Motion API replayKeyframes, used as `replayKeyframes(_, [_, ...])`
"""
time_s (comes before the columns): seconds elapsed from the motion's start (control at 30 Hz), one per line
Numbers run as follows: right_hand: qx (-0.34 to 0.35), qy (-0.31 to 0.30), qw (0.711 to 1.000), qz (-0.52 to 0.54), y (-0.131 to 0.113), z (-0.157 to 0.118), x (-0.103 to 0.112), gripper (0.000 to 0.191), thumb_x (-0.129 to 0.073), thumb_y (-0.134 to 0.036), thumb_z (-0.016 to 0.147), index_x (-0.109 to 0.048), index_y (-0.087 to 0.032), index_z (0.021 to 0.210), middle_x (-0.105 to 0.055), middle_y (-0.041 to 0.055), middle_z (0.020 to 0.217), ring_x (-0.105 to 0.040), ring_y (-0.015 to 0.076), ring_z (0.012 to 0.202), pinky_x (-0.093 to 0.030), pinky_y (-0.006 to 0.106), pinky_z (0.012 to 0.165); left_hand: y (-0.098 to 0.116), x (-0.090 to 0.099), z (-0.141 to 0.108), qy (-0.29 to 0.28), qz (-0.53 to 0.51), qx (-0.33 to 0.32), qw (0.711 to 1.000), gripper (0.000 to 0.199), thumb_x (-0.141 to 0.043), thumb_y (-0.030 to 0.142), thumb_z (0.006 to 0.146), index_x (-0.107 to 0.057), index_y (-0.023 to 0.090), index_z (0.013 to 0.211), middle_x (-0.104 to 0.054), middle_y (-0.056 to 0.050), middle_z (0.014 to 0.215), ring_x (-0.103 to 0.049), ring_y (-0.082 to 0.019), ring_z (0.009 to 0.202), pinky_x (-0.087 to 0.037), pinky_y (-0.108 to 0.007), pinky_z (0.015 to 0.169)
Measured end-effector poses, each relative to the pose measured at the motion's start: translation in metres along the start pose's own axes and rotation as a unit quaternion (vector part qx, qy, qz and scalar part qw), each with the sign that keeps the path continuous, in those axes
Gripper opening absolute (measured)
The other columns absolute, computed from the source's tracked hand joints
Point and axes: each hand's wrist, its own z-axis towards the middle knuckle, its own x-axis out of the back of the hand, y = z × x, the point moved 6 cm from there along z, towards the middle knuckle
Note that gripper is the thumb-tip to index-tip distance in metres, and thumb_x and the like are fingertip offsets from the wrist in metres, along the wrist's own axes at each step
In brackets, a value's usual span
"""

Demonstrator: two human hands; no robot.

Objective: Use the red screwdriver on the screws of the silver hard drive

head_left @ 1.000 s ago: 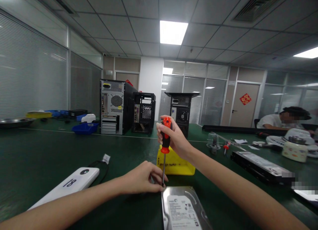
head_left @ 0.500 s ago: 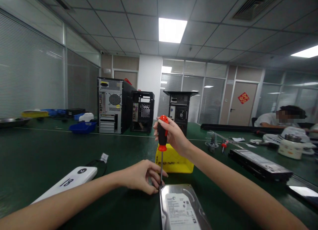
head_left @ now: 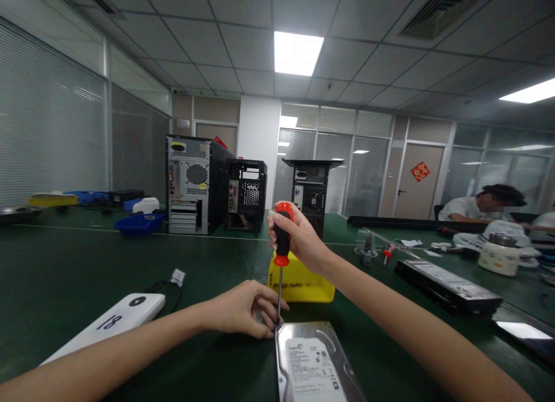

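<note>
Red and black screwdriver (head_left: 281, 261) stands tip-down at a corner of the hard drive (head_left: 310, 361)

I have the right hand (head_left: 303, 240) closed around the screwdriver's handle, its forearm slanting in from the lower right. The left hand (head_left: 243, 309) sits lower, its forearm rising gently from the lower left, fingers bent beside the shaft's lower end; I cannot tell whether the fingertips pinch anything. The hands are apart. The screwdriver's long axis is close to vertical, red cap up, tip down at the drive's far left corner. The hard drive lies flat, label up, on the green table (head_left: 217, 263), nearer the camera than the yellow bin (head_left: 303, 286), its long axis running away from me.
</note>
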Motion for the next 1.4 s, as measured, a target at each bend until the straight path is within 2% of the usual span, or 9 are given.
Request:
replayKeyframes(0.1, [0.015,0.006,1.000,0.012,0.000,0.000,0.001,0.027,-0.064,-0.031,0.077,-0.041,-0.023,0.088,-0.054,-0.0055,0.072,-0.049,0.0082,0.055,-0.043,0.020,0.049,0.001,0.000,-0.001,-0.003,0.004,-0.001,1.000,0.050,-0.068,0.013,0.065,-0.058,0.014,0.115,-0.068,-0.008,0.102,-0.065,-0.019,0.091,-0.050,-0.025,0.075])
replayKeyframes(0.27, [0.023,0.027,0.999,0.038,-0.003,-0.002,0.005,0.018,-0.061,-0.028,0.079,-0.045,-0.021,0.084,-0.053,-0.0040,0.074,-0.050,0.0084,0.060,-0.044,0.021,0.053,0.005,0.002,-0.002,0.011,0.047,-0.014,0.999,0.043,-0.065,0.015,0.070,-0.061,0.015,0.113,-0.070,-0.008,0.099,-0.066,-0.019,0.088,-0.048,-0.024,0.072])
replayKeyframes(0.47, [0.034,0.025,0.996,0.075,-0.004,-0.002,0.004,0.010,-0.056,-0.023,0.079,-0.046,-0.020,0.080,-0.051,-0.0030,0.074,-0.049,0.0091,0.061,-0.044,0.022,0.055,0.013,0.004,-0.003,0.099,0.086,-0.056,0.990,0.039,-0.073,0.031,0.068,-0.066,0.013,0.102,-0.072,-0.008,0.091,-0.066,-0.020,0.083,-0.049,-0.026,0.070])
replayKeyframes(0.6, [0.038,0.025,0.996,0.070,-0.004,-0.002,0.002,0.012,-0.056,-0.023,0.078,-0.045,-0.021,0.081,-0.051,-0.0031,0.074,-0.048,0.0095,0.060,-0.044,0.023,0.055,0.017,0.003,-0.003,0.130,0.096,-0.059,0.985,0.028,-0.070,0.034,0.071,-0.070,0.013,0.090,-0.072,-0.006,0.082,-0.067,-0.019,0.078,-0.049,-0.025,0.070])
replayKeyframes(0.87, [0.039,0.019,0.996,0.074,-0.006,-0.001,0.000,0.012,-0.056,-0.022,0.079,-0.044,-0.021,0.082,-0.050,-0.0028,0.074,-0.048,0.0094,0.061,-0.043,0.023,0.056,0.012,0.002,-0.001,0.114,0.063,-0.049,0.990,0.022,-0.069,0.030,0.072,-0.071,0.013,0.085,-0.072,-0.005,0.080,-0.067,-0.019,0.077,-0.051,-0.023,0.069])
replayKeyframes(1.4, [0.031,0.016,0.996,0.084,-0.003,0.001,0.003,0.017,-0.059,-0.024,0.078,-0.044,-0.020,0.084,-0.051,-0.0027,0.074,-0.048,0.0089,0.060,-0.041,0.020,0.051,0.013,0.002,-0.001,0.124,0.077,-0.053,0.988,0.021,-0.069,0.030,0.072,-0.071,0.012,0.084,-0.072,-0.005,0.080,-0.067,-0.017,0.075,-0.051,-0.023,0.068])
